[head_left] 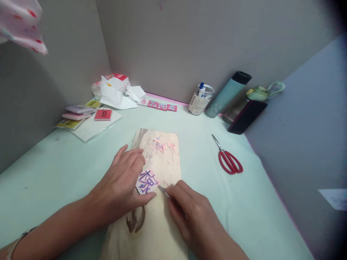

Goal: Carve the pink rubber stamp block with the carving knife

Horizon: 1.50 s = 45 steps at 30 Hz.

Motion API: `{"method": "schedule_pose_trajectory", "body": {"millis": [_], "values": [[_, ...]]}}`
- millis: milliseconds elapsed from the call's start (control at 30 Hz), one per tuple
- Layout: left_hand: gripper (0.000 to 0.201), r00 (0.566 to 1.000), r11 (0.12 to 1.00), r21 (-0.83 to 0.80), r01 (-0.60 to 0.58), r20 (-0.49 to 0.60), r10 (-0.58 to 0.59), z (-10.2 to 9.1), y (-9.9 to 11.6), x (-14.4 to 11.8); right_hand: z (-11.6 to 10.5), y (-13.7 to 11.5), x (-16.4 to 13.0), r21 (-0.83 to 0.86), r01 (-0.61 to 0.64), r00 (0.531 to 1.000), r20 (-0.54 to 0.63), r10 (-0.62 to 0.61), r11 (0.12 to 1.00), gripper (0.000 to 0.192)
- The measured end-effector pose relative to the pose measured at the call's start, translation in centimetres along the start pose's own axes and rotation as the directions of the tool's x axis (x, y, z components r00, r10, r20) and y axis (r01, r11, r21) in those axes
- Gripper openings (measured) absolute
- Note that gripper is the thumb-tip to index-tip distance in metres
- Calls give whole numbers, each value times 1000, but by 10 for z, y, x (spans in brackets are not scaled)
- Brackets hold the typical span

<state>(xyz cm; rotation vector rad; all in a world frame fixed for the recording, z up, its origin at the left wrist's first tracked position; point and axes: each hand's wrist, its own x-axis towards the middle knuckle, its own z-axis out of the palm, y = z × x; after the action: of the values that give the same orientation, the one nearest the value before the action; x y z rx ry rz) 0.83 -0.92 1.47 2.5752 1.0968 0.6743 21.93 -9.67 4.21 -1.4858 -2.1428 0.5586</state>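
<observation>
On the wooden board lies a small, light, roughly square carving block bearing a purple written character. My left hand grips it from the left, thumb along the near edge and curled fingers at the far edge. My right hand pinches a craft knife, its pointed blade against or very near the block's right edge. Most of the knife's handle is hidden in my fingers. Thin pink and pale shavings are scattered on the board's far part.
Red-handled scissors lie to the right. A pen jar, blue bottle, green-lidded bottle and dark phone stand behind. Several carved red pieces, tissues and stacked small packets sit along the back and left.
</observation>
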Motion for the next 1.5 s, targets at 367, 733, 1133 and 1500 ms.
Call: {"method": "schedule_pose_trajectory", "body": {"millis": [367,733,1133,1500], "values": [[44,1000,999,49,-23,21,22,1,0,-3,9,0,-6,-104,-20,1000,-4,20,994,21],[36,1000,1000,3,-13,20,13,3,1,-5,6,15,3,-147,-101,989,-123,83,984,20],[41,1000,1000,5,-3,20,3,1,2,-4,-14,-1,0,204,-157,984,114,135,966,16],[42,1000,1000,11,-5,29,5,1,2,-5,-8,0,1,145,-103,993,70,93,984,17]]}}
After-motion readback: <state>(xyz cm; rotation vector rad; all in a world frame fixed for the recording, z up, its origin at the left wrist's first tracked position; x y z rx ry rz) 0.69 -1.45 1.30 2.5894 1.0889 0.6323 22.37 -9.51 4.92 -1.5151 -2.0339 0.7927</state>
